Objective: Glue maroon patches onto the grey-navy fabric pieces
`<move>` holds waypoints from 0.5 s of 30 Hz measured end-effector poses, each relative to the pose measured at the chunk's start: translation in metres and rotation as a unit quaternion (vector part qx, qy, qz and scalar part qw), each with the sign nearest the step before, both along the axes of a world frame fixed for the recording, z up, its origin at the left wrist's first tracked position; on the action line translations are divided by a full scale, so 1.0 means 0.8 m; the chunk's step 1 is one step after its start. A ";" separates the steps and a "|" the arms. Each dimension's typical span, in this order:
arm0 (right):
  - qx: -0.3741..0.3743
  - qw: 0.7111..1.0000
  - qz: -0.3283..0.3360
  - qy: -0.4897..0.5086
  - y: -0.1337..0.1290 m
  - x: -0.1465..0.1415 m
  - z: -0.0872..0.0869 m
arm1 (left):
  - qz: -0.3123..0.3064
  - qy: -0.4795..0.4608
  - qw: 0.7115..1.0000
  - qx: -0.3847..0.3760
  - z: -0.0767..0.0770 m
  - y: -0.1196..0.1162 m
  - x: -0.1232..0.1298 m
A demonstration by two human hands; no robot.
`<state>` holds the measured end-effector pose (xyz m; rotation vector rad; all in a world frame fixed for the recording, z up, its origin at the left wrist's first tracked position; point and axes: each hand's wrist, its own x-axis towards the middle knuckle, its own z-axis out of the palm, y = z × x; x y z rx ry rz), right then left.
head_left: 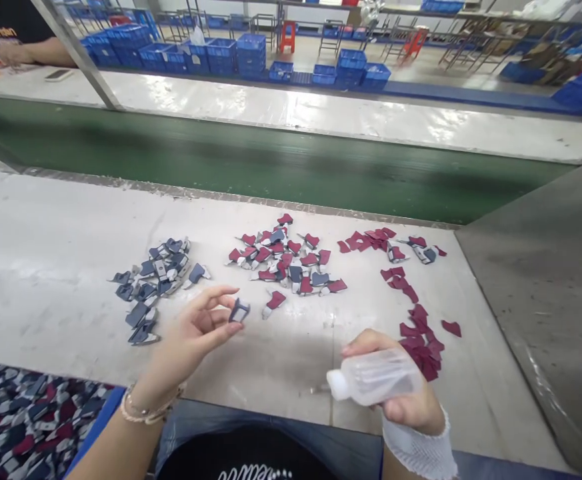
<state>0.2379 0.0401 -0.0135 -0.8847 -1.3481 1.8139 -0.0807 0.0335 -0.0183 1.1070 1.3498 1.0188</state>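
Slate-grey angular piece [239, 311] pinched at the fingertips of the left hand [191, 337], well apart from the clear plastic squeeze bottle [373, 377], long axis lying sideways, white tip toward the left, wrapped in the curled right hand [413, 408]. Nearest the left hand, a loose heap of grey-blue pieces [151, 290]; farther off, scattered maroon pieces [285, 257] on the white worktop [45, 267].

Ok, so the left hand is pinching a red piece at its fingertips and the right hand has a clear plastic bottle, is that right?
No: the head view shows the left hand pinching a slate-blue piece, not a red one. The right hand does have the clear plastic bottle.
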 end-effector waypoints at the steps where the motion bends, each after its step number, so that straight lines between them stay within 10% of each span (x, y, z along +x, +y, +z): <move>1: -0.001 1.000 0.001 0.008 -0.001 -0.001 -0.001 | 0.008 -0.056 0.998 -0.012 -0.003 -0.003 0.010; 7: -0.039 0.997 0.005 0.061 -0.010 -0.012 -0.003 | 0.111 -0.326 0.936 -0.069 -0.020 0.001 0.058; 15: -0.129 0.981 0.072 0.129 -0.016 -0.023 0.005 | 0.136 -0.395 0.903 -0.099 -0.012 0.008 0.073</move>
